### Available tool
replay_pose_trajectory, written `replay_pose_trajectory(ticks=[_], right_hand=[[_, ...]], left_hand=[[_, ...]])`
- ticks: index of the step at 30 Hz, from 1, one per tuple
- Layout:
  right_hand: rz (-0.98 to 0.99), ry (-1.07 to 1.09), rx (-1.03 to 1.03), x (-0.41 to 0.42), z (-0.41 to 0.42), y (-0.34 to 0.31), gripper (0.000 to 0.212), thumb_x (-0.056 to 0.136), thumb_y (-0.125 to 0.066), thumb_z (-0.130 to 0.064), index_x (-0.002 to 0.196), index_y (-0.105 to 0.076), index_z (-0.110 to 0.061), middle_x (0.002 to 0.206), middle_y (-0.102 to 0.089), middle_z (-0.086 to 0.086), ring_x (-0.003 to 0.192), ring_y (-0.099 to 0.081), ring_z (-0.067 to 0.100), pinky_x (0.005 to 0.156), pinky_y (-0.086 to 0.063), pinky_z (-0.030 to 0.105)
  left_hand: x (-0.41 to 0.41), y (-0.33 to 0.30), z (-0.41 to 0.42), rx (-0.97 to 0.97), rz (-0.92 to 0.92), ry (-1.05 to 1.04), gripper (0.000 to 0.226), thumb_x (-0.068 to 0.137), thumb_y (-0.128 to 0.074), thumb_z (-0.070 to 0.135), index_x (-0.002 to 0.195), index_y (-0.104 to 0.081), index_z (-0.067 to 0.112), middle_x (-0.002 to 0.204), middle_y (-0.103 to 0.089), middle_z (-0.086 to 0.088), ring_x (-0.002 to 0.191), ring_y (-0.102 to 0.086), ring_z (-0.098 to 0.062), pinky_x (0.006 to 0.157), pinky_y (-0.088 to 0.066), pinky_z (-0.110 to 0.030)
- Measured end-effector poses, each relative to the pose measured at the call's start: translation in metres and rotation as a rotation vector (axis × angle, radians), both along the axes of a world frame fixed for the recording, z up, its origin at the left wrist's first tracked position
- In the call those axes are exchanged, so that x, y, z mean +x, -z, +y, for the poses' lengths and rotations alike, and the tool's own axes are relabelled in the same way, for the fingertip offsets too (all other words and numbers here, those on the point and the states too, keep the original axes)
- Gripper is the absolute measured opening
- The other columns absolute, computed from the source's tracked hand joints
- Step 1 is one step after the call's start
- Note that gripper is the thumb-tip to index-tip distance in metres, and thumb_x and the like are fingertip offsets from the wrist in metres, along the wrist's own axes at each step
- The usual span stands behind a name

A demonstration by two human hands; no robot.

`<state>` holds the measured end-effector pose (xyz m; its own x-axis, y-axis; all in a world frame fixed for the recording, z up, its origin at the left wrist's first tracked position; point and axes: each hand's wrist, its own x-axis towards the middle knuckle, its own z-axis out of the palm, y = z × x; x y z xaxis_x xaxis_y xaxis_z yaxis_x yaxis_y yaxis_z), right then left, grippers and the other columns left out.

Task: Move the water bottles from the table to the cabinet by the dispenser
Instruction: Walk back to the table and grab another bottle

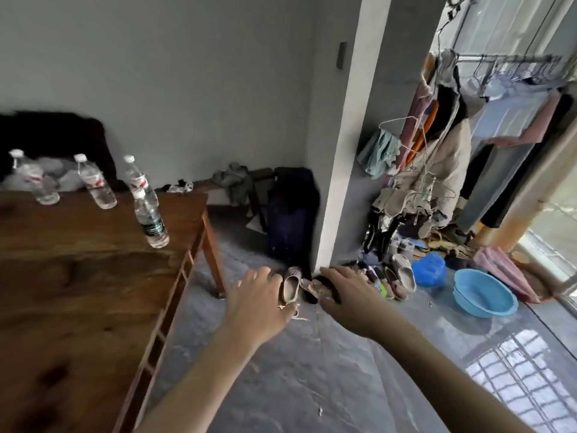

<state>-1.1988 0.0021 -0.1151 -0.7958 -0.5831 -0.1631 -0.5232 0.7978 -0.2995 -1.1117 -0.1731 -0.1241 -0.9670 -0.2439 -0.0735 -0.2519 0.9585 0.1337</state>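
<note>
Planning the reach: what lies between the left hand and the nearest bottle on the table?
In the head view, only bare wooden table edge and floor separate the left hand from the green-labelled bottle; nothing blocks it.

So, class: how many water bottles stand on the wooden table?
4: one far left, one mid-back, one back right, one nearest the edge. Clutter behind may hide more.

Four water bottles [150, 218] stand upright on the wooden table [78, 276].
</note>
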Motion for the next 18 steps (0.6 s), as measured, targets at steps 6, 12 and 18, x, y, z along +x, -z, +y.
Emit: replay_pose_trajectory(ticks=[6,12,18], right_hand=[[-0.013,-0.126,0.01,-0.058,-0.056,0.004,0.066,0.095,-0.047,-0.043,0.155,-0.025,-0.029,0.163,-0.024,-0.002,0.146,-0.029,0.025,0.115,-0.032,0.048],[-0.005,-0.248,0.045,-0.128,-0.113,0.003,0.068,0.096,-0.047,-0.043,0.157,-0.02,-0.03,0.164,-0.02,-0.002,0.148,-0.025,0.023,0.117,-0.029,0.045],[0.014,-0.329,0.084,-0.185,-0.174,0.007,0.067,0.095,-0.049,-0.041,0.156,-0.023,-0.03,0.163,-0.022,-0.001,0.145,-0.029,0.025,0.114,-0.031,0.045]], left_hand=[[-0.036,0.011,-0.042,0.022,-0.007,-0.136,0.059,0.095,-0.048,0.062,0.143,-0.047,0.026,0.154,-0.04,0.003,0.141,-0.041,-0.021,0.11,-0.038,-0.042],[-0.088,0.016,-0.109,0.003,-0.014,-0.269,0.064,0.094,-0.049,0.063,0.147,-0.043,0.027,0.156,-0.04,0.002,0.143,-0.04,-0.024,0.113,-0.039,-0.043],[-0.152,0.017,-0.152,0.005,-0.053,-0.304,0.064,0.095,-0.048,0.063,0.148,-0.041,0.027,0.156,-0.038,0.002,0.143,-0.04,-0.025,0.111,-0.039,-0.041]])
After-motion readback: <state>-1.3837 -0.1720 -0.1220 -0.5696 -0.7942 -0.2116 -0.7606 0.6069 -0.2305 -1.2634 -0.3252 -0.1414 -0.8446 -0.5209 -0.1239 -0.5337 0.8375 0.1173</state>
